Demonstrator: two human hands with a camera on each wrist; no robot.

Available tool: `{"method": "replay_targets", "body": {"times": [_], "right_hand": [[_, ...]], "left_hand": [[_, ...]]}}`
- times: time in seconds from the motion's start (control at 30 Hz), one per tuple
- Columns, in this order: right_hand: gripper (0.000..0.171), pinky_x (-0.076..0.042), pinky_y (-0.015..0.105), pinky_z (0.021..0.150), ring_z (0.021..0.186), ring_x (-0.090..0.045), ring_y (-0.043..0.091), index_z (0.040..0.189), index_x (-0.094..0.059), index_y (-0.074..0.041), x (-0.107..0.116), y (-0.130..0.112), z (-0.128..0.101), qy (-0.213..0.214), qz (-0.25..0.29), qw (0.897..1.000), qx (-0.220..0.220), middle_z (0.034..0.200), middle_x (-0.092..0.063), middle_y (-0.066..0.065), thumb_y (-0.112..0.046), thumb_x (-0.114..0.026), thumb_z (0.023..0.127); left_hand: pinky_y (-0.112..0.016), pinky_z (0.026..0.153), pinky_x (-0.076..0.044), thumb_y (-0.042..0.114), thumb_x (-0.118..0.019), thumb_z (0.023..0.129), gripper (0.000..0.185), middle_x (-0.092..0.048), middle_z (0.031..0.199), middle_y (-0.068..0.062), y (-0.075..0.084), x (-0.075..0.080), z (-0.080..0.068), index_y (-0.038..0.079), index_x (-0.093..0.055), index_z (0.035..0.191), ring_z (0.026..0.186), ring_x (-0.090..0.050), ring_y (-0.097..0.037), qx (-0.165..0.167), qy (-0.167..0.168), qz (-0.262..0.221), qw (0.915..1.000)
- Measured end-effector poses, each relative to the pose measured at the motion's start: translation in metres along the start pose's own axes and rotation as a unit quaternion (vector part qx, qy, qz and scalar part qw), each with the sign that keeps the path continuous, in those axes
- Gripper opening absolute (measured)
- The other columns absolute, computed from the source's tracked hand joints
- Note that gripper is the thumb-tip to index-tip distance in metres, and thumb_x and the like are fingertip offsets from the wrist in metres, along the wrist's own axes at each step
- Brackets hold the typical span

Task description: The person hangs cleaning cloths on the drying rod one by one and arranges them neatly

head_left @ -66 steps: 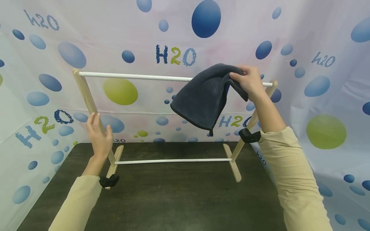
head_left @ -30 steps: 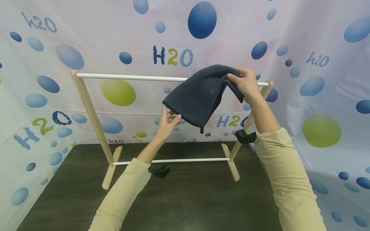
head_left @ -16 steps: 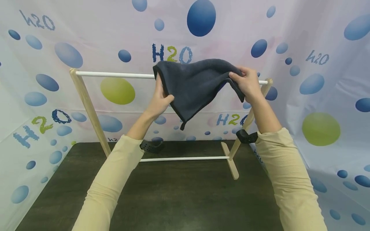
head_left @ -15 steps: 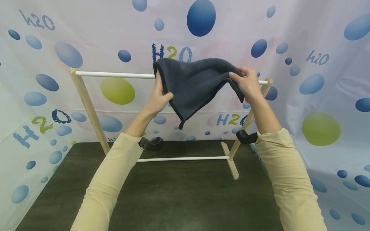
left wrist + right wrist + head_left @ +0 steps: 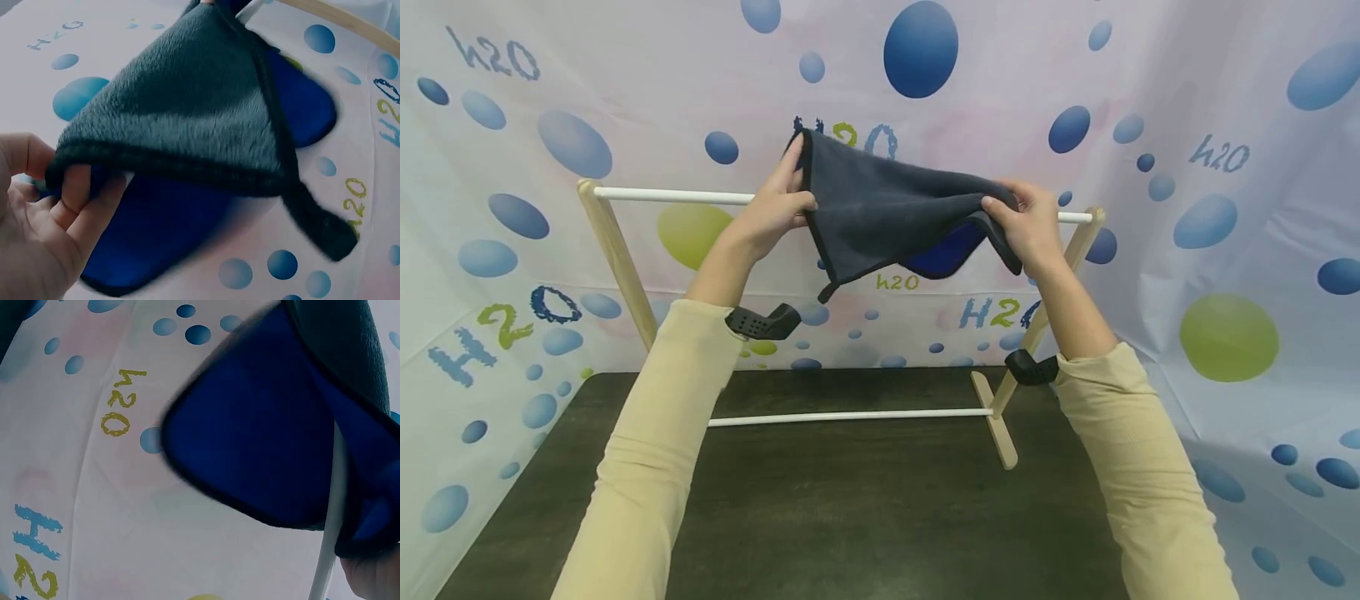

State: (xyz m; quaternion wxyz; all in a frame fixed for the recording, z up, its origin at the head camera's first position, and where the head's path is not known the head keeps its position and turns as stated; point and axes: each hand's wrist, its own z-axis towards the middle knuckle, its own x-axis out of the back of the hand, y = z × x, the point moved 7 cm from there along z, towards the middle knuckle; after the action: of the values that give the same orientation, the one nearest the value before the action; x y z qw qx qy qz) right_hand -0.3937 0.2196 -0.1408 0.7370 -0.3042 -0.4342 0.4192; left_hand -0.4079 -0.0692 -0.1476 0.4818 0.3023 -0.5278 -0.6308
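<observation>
A dark grey towel (image 5: 880,204) with black edging lies across the upper white rod (image 5: 670,196) of a wooden rack. Its blue reverse shows below the front fold, and the right wrist view has a blue flap (image 5: 250,437) behind the rod. My left hand (image 5: 760,218) holds the raised left edge, thumb in front and fingers behind; the left wrist view shows those fingers (image 5: 78,194) curled under the edging. At the right end my right hand (image 5: 1032,227) pinches the towel near the rod. A small loop (image 5: 827,292) dangles from the lower left corner.
The rack has a right wooden post (image 5: 1078,246), a left post (image 5: 617,258) and a lower white rod (image 5: 850,415). It stands on a dark table (image 5: 865,508). A curtain (image 5: 647,75) with blue and green dots hangs behind.
My left hand has gone from the left post to the towel's edge, then lifted that edge up and leftward. More blue underside shows. The right hand has kept its pinch almost in place.
</observation>
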Motion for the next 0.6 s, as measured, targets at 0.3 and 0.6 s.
{"method": "replay_targets", "body": {"times": [0.3, 0.6], "right_hand": [[0.034, -0.04, 0.021, 0.082, 0.097, -0.045, 0.008, 0.12, -0.061, -0.001, -0.005, 0.003, -0.009, 0.011, -0.054, 0.998, 0.032, 0.116, -0.056, 0.014, -0.015, -0.061, 0.089], [0.039, -0.032, 0.016, 0.064, 0.076, -0.035, 0.004, 0.123, -0.06, -0.001, -0.012, 0.016, -0.029, 0.04, -0.052, 0.994, 0.093, 0.09, -0.046, -0.002, -0.012, -0.064, 0.086]], "left_hand": [[-0.04, 0.105, -0.043, -0.004, -0.039, 0.092, 0.064, -0.031, 0.153, -0.006, -0.014, 0.012, -0.02, 0.014, -0.019, 0.15, 0.116, -0.056, -0.016, -0.025, 0.07, 0.003, 0.9972], [-0.033, 0.098, -0.049, -0.002, -0.045, 0.093, 0.041, -0.049, 0.131, -0.018, -0.026, 0.015, -0.039, -0.001, -0.047, 0.134, 0.085, -0.064, 0.0, -0.094, 0.193, -0.005, 0.9766]]}}
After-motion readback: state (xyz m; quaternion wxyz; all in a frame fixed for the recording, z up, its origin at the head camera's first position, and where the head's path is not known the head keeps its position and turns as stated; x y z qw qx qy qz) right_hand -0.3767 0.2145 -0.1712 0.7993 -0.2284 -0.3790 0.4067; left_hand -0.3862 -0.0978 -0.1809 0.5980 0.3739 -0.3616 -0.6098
